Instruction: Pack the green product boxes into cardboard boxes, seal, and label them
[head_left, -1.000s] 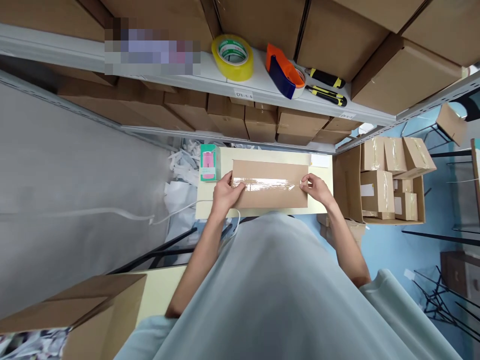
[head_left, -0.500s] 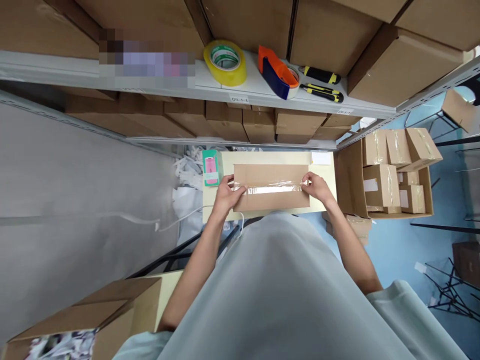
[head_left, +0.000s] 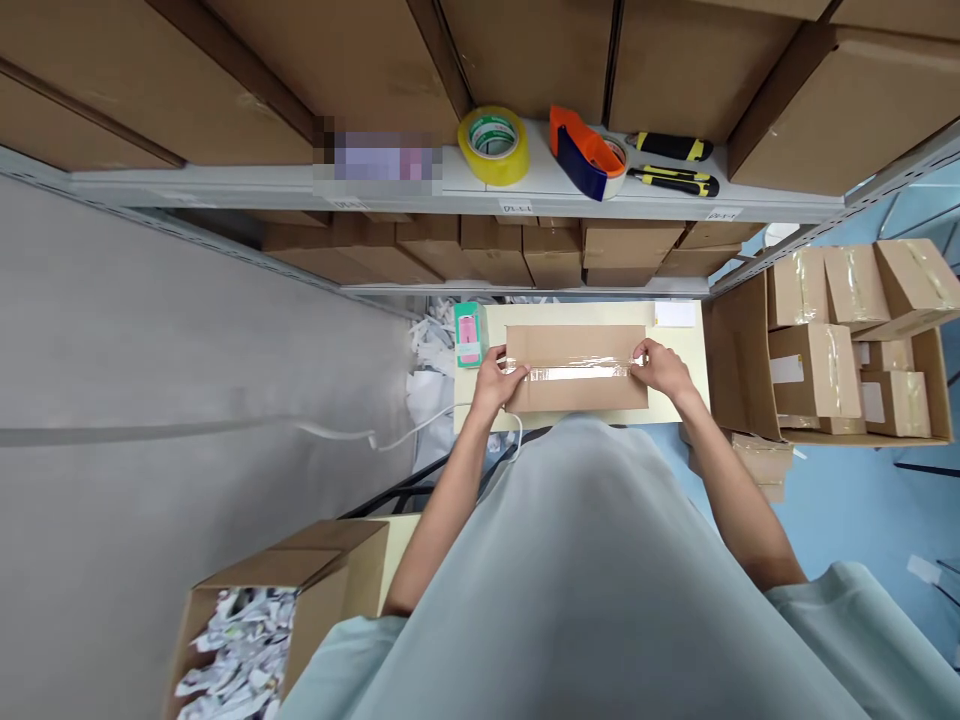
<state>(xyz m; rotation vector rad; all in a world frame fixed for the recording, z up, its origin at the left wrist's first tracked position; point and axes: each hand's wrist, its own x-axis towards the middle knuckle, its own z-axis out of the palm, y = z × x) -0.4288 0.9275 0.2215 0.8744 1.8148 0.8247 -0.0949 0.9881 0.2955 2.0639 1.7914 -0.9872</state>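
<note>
A long, flat cardboard box point(head_left: 577, 397) lies on the small cream table in front of me. Glossy clear tape point(head_left: 581, 363) runs lengthwise over its middle, beside a narrow white band. At the left end, my left hand point(head_left: 496, 384) grips the box, its thumb pressed on top by the tape and its fingers at the edge. My right hand point(head_left: 661, 369) is closed in a pinch on the tape's end at the box's right edge. What lies right between those fingertips is too small to make out clearly.
A green-and-pink package point(head_left: 469, 336) and a white card point(head_left: 674, 314) lie on the table point(head_left: 495, 312). Above, the shelf point(head_left: 480, 195) bears yellow tape point(head_left: 493, 147), an orange-and-blue tape dispenser point(head_left: 589, 155) and cutters point(head_left: 675, 165). Right stands a carton point(head_left: 739, 350) of smaller boxes; lower left, one with shredded paper point(head_left: 244, 650).
The whole view has shifted, so the scene sits further right in the picture. Both hands keep about the same places on the box and tape.
</note>
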